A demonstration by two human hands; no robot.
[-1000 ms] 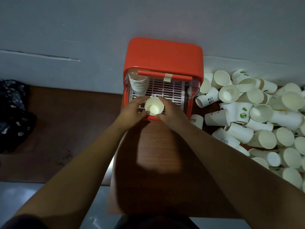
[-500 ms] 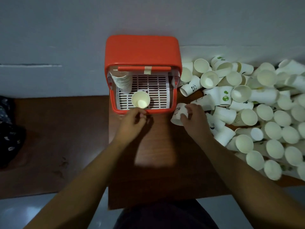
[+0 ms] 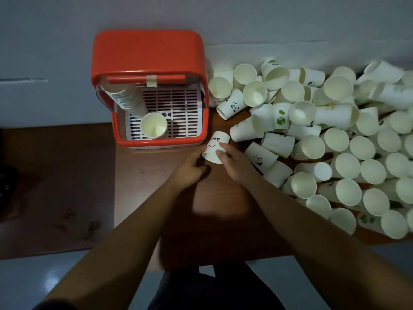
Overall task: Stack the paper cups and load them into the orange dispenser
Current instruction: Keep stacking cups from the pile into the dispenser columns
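Left hand (image 3: 190, 167) has moved off the dispenser (image 3: 147, 52) to the cup (image 3: 214, 148) on the table (image 3: 145, 173), touching its side; can't tell if it grips. Right hand (image 3: 234, 162) still grips the cup, now just beside the dispenser's front corner.

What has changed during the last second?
Both hands let go of the plain cup, left standing in the dispenser, and drew back. The right hand took a printed cup beside the pile; the left hand joined it. The loaded stack stayed unchanged.
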